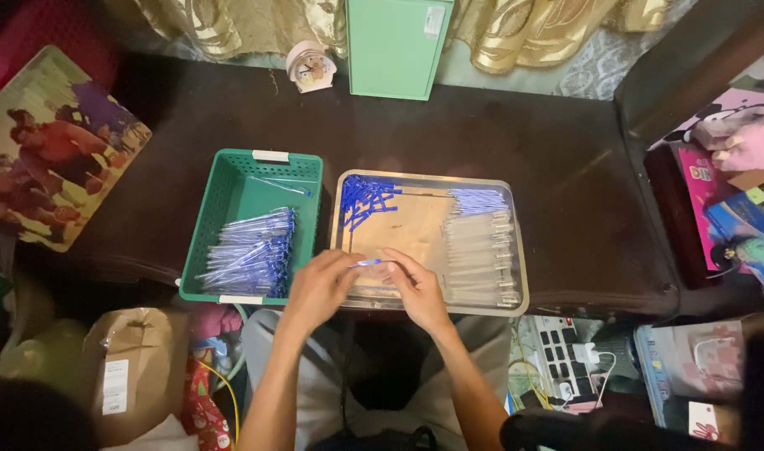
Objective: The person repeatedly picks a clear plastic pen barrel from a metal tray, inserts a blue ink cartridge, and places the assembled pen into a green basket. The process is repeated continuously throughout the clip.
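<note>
We pinch a blue pen (369, 262) between our left hand (317, 288) and right hand (419, 291), over the steel tray (521, 276).

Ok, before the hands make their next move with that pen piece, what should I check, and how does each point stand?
1. Blue pen piece gripped by both hands: ok.
2. Left hand and right hand over the metal tray: ok.
3. Blue caps and clear barrels kept in separate heaps: ok.
4. Green basket beside the tray, room left: ok.
5. Piece fully seated: cannot tell.
</note>
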